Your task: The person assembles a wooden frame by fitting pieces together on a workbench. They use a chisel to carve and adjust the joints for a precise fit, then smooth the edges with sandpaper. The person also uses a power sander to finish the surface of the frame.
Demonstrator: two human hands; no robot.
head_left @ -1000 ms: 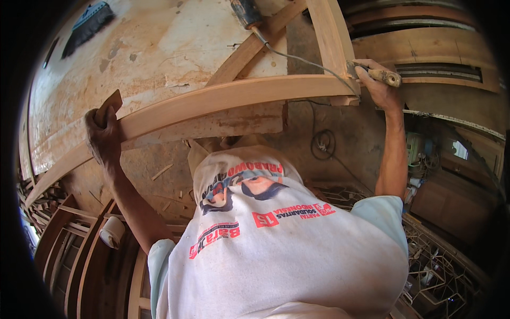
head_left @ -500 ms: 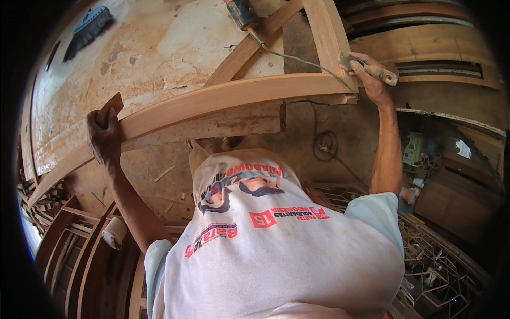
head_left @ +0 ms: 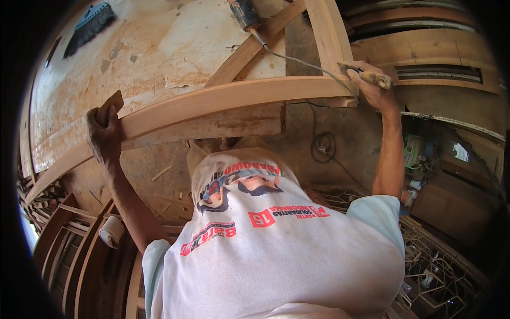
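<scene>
Right hand [head_left: 375,91] and its wood-handled tool [head_left: 382,81] sit slightly further left than in the earlier frame, at upper right; left hand [head_left: 103,134] is almost unchanged at mid-left. Right fingers are clamped round the handle, with the dark blade pointing left at the corner where the upright timber [head_left: 329,37] meets the curved rail [head_left: 212,101]. Holding it close to the blade probably gives finer control; actual blade contact: cannot tell.

Left fingers are closed on a flat brown piece [head_left: 112,102], its free end angled up and right. Same hand overlaps the rail, possibly steadying it; pressure cannot be judged.

Rail spans the frame from lower left to upper right, along the near edge of the stained worktop [head_left: 154,58]. Its right end lies past the worktop's side, which presumably leaves the corner reachable. Cord [head_left: 292,57] from the power tool [head_left: 245,15] trails across that corner, close to the right hand. Brush [head_left: 91,27] lies at upper left, well apart from both hands
</scene>
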